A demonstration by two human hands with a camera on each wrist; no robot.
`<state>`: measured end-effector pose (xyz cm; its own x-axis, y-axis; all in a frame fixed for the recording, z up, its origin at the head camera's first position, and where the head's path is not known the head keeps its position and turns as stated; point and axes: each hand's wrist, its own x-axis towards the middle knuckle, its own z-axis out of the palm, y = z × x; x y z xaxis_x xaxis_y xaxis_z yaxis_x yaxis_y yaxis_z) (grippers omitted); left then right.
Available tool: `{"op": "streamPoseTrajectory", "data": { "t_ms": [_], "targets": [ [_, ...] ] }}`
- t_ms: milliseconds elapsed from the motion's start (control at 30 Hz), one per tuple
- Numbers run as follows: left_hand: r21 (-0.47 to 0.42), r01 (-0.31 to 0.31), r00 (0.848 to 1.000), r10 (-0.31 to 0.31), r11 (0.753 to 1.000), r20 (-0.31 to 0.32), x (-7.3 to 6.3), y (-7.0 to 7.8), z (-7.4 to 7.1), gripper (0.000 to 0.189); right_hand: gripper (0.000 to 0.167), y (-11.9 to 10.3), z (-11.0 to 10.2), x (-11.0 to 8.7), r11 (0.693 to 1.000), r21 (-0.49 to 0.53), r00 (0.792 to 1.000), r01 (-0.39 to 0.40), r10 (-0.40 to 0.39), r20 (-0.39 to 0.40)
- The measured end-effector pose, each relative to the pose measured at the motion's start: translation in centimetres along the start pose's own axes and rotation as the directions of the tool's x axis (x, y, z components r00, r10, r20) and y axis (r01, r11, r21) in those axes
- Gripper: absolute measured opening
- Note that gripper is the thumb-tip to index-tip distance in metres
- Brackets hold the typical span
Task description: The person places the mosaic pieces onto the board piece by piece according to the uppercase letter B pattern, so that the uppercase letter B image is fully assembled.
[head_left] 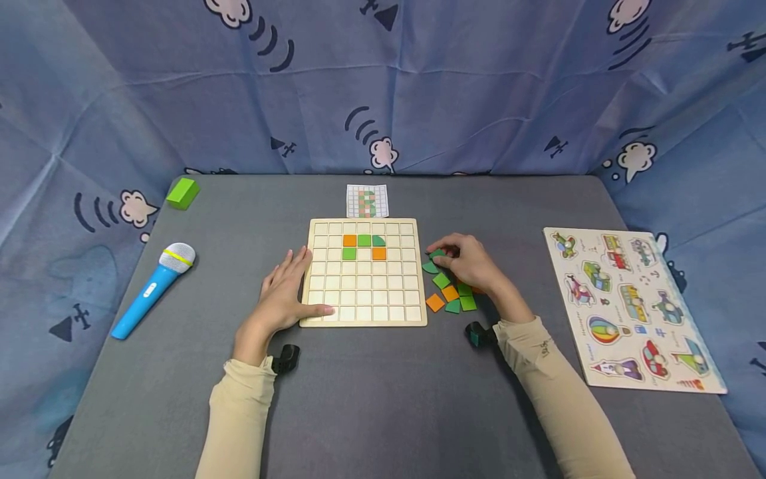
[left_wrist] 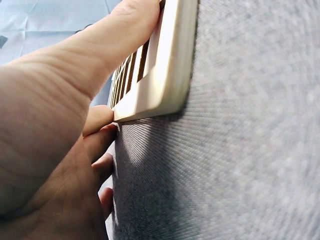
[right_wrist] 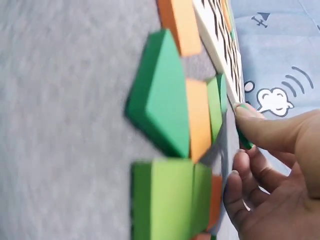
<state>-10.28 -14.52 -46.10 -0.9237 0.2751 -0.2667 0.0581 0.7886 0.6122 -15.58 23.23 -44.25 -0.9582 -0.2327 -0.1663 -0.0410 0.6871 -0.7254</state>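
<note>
A wooden grid board (head_left: 365, 285) lies in the middle of the table, with orange and green tiles set in several of its upper cells. My left hand (head_left: 280, 293) rests at the board's left side, fingers straight along the edge and thumb (left_wrist: 135, 20) laid over the lower-left corner. Right of the board, my right hand (head_left: 473, 265) pinches a dark green tile (right_wrist: 244, 141) with one rounded side between thumb and fingers. Below that hand lies a loose pile of tiles, among them an orange square (head_left: 435, 303), a light green square (head_left: 468, 303) and a dark green rounded tile (right_wrist: 167, 100).
A small pattern card (head_left: 367, 201) lies behind the board. At the left are a blue toy microphone (head_left: 154, 291) and a green block (head_left: 183, 193). A picture puzzle board (head_left: 634, 313) lies at the right edge. A blue curtain (head_left: 383, 86) hangs behind the table.
</note>
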Motion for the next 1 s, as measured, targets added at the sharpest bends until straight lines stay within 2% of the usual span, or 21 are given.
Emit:
{"op": "streamPoseTrajectory", "data": {
  "t_ms": [200,400,533,633,867,1000],
  "targets": [
    [-0.009,-0.005,1.000,0.005,1.000,-0.004,-0.1,0.0,0.0,0.126,0.020,-1.3,0.8,0.2,0.990,0.131,0.999,0.050,-0.050,-0.002],
    [-0.007,-0.009,1.000,0.009,1.000,-0.015,-0.1,0.1,0.0,0.126,0.021,-2.5,2.0,0.6,0.951,0.302,0.997,0.073,-0.078,0.003],
    [-0.019,-0.006,1.000,0.006,1.000,-0.022,-0.1,0.3,-0.1,0.126,0.027,-3.0,2.7,0.7,0.956,0.282,0.996,0.085,-0.093,0.015],
    [-0.020,-0.002,1.000,0.002,1.000,-0.022,-0.1,0.3,0.0,0.125,0.025,-3.3,3.2,0.8,0.964,0.249,0.995,0.095,-0.101,0.012],
    [-0.021,0.004,1.000,-0.005,1.000,-0.019,-0.1,0.3,0.0,0.126,0.017,-3.9,4.3,1.3,0.940,0.331,0.996,0.085,-0.088,-0.006],
    [-0.019,0.006,1.000,-0.006,1.000,-0.015,-0.1,0.2,0.0,0.127,0.020,-4.2,4.8,1.3,0.945,0.310,0.994,0.108,-0.112,-0.005]
  ]
}}
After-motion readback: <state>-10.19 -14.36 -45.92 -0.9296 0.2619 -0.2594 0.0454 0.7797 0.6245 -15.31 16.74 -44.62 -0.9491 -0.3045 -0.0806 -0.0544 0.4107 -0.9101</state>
